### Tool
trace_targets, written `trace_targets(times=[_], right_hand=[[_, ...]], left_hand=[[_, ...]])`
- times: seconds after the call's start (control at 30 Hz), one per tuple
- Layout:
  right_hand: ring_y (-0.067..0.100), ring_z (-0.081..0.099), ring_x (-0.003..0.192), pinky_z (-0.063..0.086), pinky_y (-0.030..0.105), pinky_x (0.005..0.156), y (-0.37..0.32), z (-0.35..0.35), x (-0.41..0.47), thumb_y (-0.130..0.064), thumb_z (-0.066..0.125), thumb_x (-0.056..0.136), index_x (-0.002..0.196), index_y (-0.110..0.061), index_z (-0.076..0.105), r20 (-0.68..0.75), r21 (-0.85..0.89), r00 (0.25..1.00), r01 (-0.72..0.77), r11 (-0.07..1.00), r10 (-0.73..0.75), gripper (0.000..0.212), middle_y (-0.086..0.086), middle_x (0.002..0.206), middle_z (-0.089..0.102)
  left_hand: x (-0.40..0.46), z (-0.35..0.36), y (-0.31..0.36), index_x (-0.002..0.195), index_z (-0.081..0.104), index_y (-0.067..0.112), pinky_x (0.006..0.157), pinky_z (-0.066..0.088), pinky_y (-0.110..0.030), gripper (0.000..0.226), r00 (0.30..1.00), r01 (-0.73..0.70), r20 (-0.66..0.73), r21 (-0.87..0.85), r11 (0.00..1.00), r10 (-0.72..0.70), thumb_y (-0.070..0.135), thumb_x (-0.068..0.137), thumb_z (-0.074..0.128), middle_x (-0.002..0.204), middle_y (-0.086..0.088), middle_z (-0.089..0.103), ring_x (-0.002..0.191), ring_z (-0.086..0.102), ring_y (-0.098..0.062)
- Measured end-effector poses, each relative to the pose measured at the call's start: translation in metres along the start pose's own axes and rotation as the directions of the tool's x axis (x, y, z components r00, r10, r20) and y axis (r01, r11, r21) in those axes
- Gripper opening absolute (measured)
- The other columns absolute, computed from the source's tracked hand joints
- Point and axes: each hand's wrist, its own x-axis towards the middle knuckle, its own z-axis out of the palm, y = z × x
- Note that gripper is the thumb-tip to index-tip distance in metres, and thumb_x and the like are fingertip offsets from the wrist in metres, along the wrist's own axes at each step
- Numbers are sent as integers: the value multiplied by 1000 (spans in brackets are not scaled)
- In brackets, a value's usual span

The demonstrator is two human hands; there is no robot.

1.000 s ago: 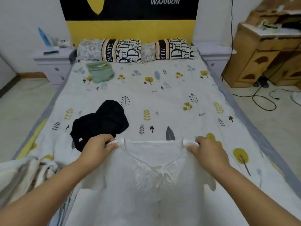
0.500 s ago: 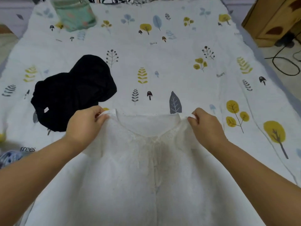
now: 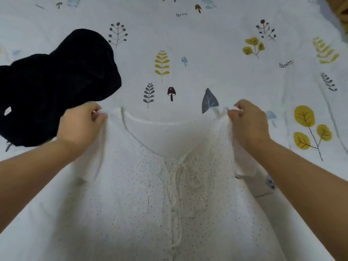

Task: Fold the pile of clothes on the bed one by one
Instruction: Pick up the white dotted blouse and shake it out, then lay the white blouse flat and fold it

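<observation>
Both hands — left hand (image 3: 80,127) and right hand (image 3: 248,125) — pinch the shoulders of a thin white dotted blouse (image 3: 169,194) spread front-up on the leaf-printed bedsheet (image 3: 216,53), a crumpled black garment (image 3: 54,81) just beside the left one

A pale bedsheet (image 3: 216,59) printed with yellow trees, grey leaves and small mushrooms covers the bed; a brown wooden edge (image 3: 343,17) shows at the top right corner.

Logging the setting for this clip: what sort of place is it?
Most likely a bedroom: a printed bedsheet fills the view, a white top is spread on it and a black garment lies beside.
</observation>
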Motion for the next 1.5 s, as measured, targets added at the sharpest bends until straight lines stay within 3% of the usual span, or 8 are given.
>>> trace_targets(times=[0.13,0.3,0.57,0.73,1.07,1.2,1.3,1.5], right_hand=[[28,51,74,36,30,63,-10,-3,33,-30,52,93,98,-7,58,-19,-297,990,130,946,-142,24,9,78,56],[29,50,94,36,33,76,-1,0,39,-46,43,93,125,-7,43,137,-130,974,-162,978,180,51,14,115,55],[17,42,49,34,16,37,32,-37,-1,-19,65,85,64,-6,50,214,-63,915,-335,940,341,28,2,57,45],[26,54,60,46,21,48,16,-54,-10,-11,73,77,86,-7,61,209,-101,934,-273,957,288,16,11,78,60],[12,53,36,45,18,37,-27,-40,-24,-20,56,92,83,-11,66,418,370,898,-309,876,140,16,4,55,64],[14,60,62,51,26,61,-2,-19,-15,-20,53,91,101,-11,60,102,104,957,-280,954,270,15,5,89,61],[23,59,78,47,26,57,-1,1,-17,-39,64,84,100,-13,52,256,74,903,-375,924,346,33,4,93,59],[24,42,58,23,28,45,-18,25,9,-18,55,85,59,-14,38,150,-204,980,-99,974,131,32,1,58,41]], left_hand=[[20,3,2,94,60,10,50,32,-23,16,996,-21,-84,47,999,24,24,93,50,66,-4,56,56,49,-21],[21,20,-8,128,40,7,61,36,-34,50,978,192,67,104,976,-199,42,93,48,86,-6,53,73,49,-27],[1,6,-39,123,47,8,55,35,-31,53,908,371,194,36,928,-371,35,82,67,86,-2,49,68,47,-19],[-4,-18,-37,75,51,4,52,30,-29,29,905,399,154,20,917,-397,23,77,72,68,-11,43,58,38,-23],[-12,-18,29,81,61,9,51,51,-32,31,895,415,341,-407,814,-287,32,95,48,74,-9,62,56,59,-22],[-9,7,8,104,55,3,67,47,-38,29,950,280,153,-17,960,-274,30,92,53,92,-8,57,78,55,-25],[-6,23,-1,117,46,4,80,46,-41,47,898,374,235,36,927,-372,38,87,59,109,-13,55,101,54,-34],[15,32,-6,62,33,12,48,23,-25,31,985,159,71,-52,986,-155,11,88,50,58,0,33,54,32,-17]])
